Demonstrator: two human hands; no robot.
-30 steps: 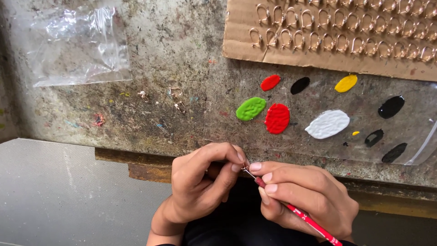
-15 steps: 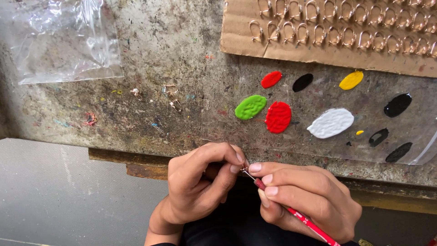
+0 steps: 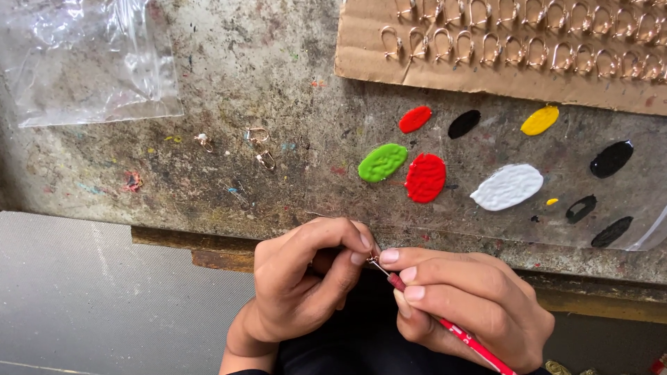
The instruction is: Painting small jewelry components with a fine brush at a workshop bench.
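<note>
My left hand (image 3: 306, 281) pinches a tiny metal piece (image 3: 376, 262) between thumb and fingertips, just below the worktable's front edge. My right hand (image 3: 465, 305) grips a thin red paintbrush (image 3: 462, 335) like a pen, its tip touching the small piece. The piece itself is mostly hidden by my fingers. Paint blobs lie on the table above the hands: green (image 3: 383, 162), large red (image 3: 425, 178), small red (image 3: 415, 119), white (image 3: 507, 187), yellow (image 3: 540, 120) and several black ones (image 3: 611, 159).
A cardboard sheet (image 3: 368, 48) at the top right carries rows of small metal hooks (image 3: 514, 48). A clear plastic bag (image 3: 83, 59) lies at the top left. A few loose metal hooks (image 3: 260, 147) rest on the stained worktable (image 3: 229, 187). Grey floor (image 3: 83, 298) lies below left.
Both hands have kept their grip and place. The view has shifted slightly, so the table and its paint blobs sit a little lower in the frame.
</note>
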